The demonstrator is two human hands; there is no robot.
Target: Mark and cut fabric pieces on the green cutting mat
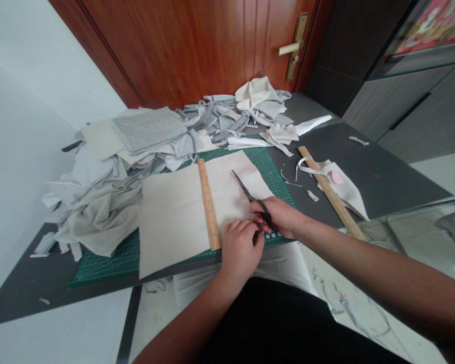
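A cream fabric sheet (174, 212) lies flat across the green cutting mat (109, 263), with a wooden ruler (209, 205) resting on it. My right hand (278, 215) is closed around the handles of black scissors (243, 186), whose blades point away over the right part of the sheet. Close beside it, at the sheet's near edge, my left hand (242, 250) has its fingers curled in. Something small and dark shows at its thumb, but I cannot make out what it is. The two hands nearly touch at the fingertips.
Grey and cream fabric scraps (227, 119) heap along the back, by a folded grey fabric stack (147, 129). Crumpled beige cloth (102, 222) lies at left. A second wooden ruler (331, 194) crosses a fabric piece (347, 189) at right. A brown door (182, 45) stands behind.
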